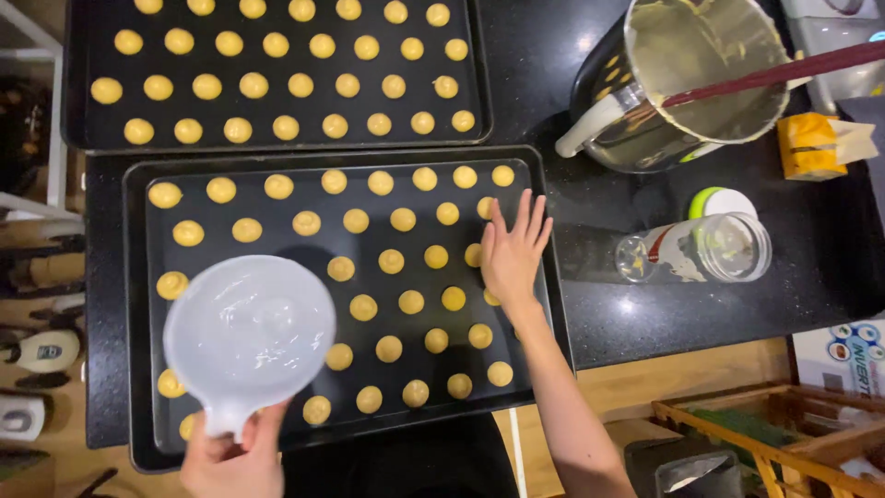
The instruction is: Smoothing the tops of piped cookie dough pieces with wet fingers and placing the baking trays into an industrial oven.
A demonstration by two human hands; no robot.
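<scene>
Two dark baking trays point(136, 304) of yellow dough rounds point(363, 307) fill the black counter. The left hand point(235, 461) grips a white bowl point(249, 332) over the near tray; the right hand point(512, 249) lies spread flat on its right edge, near a glass jar point(701, 251) and mixing bowl point(701, 78).

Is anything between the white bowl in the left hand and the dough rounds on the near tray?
Nothing visible. The left hand holds the white bowl directly over the near tray of dough rounds; the right hand lies flat at the tray's right side.
</scene>
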